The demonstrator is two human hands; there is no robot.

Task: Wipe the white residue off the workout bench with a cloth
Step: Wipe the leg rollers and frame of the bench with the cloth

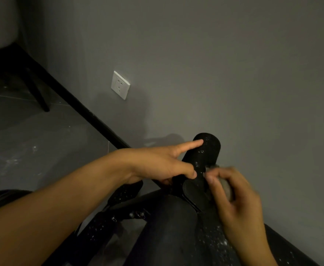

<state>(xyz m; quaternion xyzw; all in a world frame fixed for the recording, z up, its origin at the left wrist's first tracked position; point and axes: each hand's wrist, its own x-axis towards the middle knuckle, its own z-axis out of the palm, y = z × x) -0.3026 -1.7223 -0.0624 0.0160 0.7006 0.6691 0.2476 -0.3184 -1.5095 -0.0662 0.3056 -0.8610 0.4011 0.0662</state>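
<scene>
A black foam roller pad (205, 154) of the workout bench stands up near the grey wall, dotted with white specks. My left hand (157, 162) grips its left side, thumb and fingers around the pad, index finger stretched along its top. My right hand (232, 192), blurred, holds a small grey cloth (226, 187) bunched in its fingers against the roller's right side. Below, the bench's black frame (118, 210) and a second speckled pad (215, 240) carry more white residue.
A white wall socket (120, 85) sits on the grey wall (234, 64). A black baseboard (84, 110) runs diagonally along the dark tiled floor (32, 146), which shows white dust. A dark chair leg (40, 95) stands at the far left.
</scene>
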